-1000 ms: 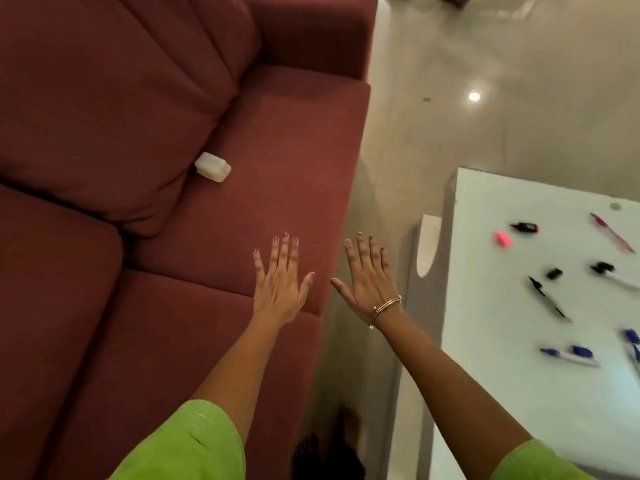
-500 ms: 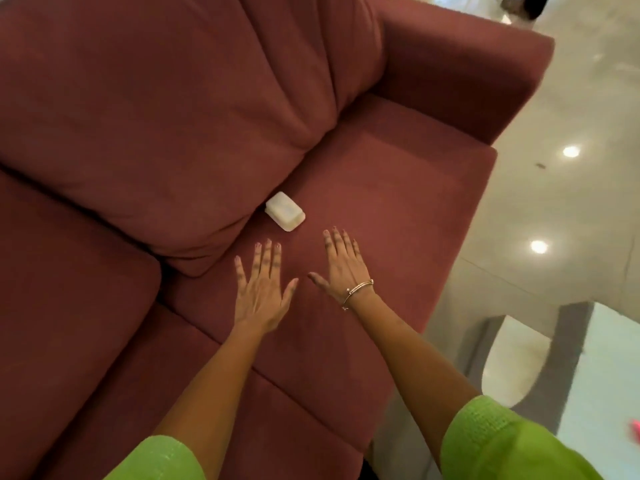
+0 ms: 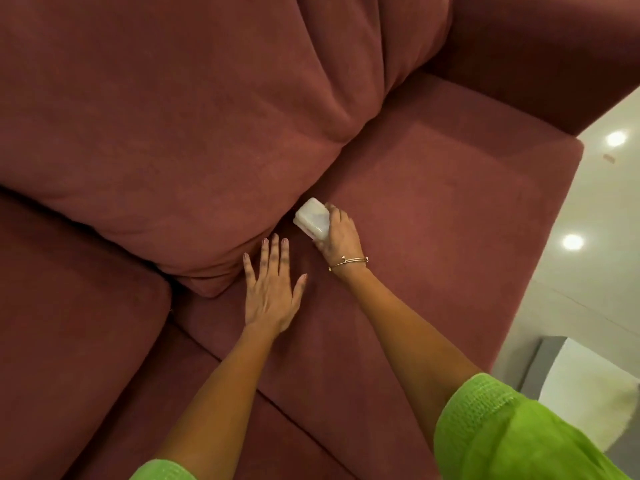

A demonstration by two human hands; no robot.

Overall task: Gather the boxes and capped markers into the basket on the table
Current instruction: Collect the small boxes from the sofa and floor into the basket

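Now my right hand [image 3: 337, 233] grips the white box [image 3: 311, 217] on the sofa seat [image 3: 433, 209]; my left hand [image 3: 272, 292] lies flat, fingers spread.

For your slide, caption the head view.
Right hand grasps white box on red sofa; left hand open beside it.

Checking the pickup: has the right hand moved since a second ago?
Yes. The right hand has reached forward across the sofa seat to the white box by the back cushion and closed around it.
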